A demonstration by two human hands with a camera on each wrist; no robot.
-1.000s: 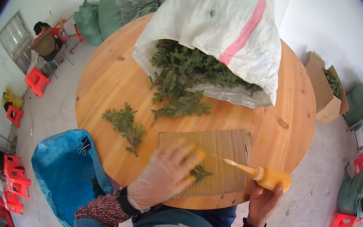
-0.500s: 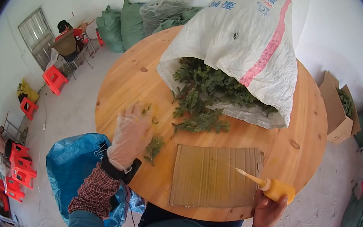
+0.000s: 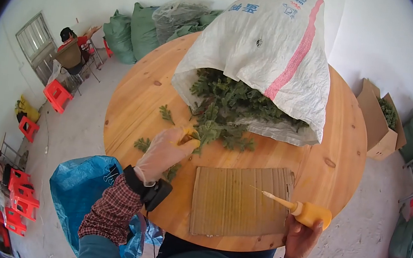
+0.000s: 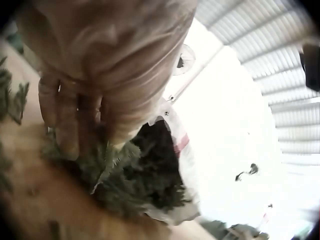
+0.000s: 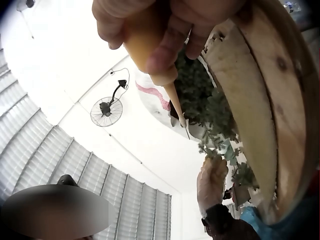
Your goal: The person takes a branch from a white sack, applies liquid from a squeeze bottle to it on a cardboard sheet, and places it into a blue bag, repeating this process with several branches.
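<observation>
In a clear glove with yellow-stained fingertips, my left hand (image 3: 162,150) pinches an evergreen sprig (image 3: 208,129) at the near edge of the heap of greenery (image 3: 241,97). That heap spills from the mouth of a white woven sack (image 3: 279,40). In the left wrist view the gloved fingers point down into the sprig's needles (image 4: 117,160). My bare right hand (image 3: 299,243) grips a yellow squeeze bottle (image 3: 314,216) with a thin needle tip, held over the right edge of a corrugated cardboard sheet (image 3: 233,204). Loose sprigs lie beside the left hand, one (image 3: 166,114) beyond it.
A blue woven bag (image 3: 71,179) hangs open at the round wooden table's (image 3: 139,90) left front edge. Green sacks (image 3: 143,31) line the back wall. A cardboard box (image 3: 375,121) of greenery stands right. Red stools (image 3: 57,95) and a seated person (image 3: 74,48) are left.
My left hand went from a sprig on the cardboard to the table's left, then across to the heap, where it pinches another sprig. The cardboard is now bare. The right hand keeps holding the bottle.
</observation>
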